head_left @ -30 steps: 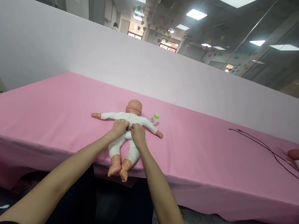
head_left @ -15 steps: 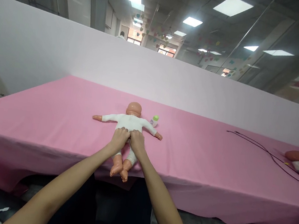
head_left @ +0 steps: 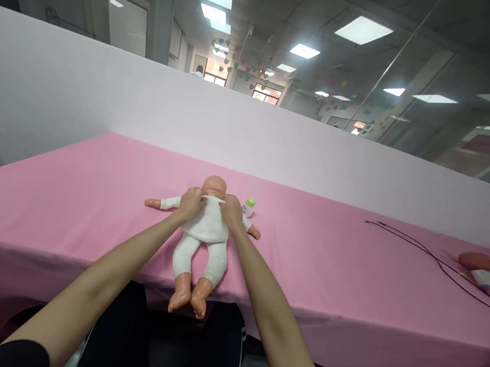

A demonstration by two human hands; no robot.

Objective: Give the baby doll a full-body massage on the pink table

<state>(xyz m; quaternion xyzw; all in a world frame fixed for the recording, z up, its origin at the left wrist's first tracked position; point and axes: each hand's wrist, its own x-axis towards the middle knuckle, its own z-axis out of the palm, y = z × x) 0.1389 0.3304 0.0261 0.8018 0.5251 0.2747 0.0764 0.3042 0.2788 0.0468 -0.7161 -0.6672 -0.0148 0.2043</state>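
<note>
1. Now, our left hand and our right hand stand apart, one at each shoulder of the doll, with the head between them. Each seems to pinch the cloth, though how firmly we cannot tell.
2. Under them is a white bodysuit, worn by a baby doll that lies flat with its arms spread and its bare feet at the table's near edge.
3. The work in hand looks like handling the bodysuit at its neck and shoulders; we judge that any further move calls for care around the doll's head.
4. Just beside the right arm's end stands a small bottle with a green cap, on the pink tablecloth.
5. Well off to the right lie a black cable and a second doll.
</note>
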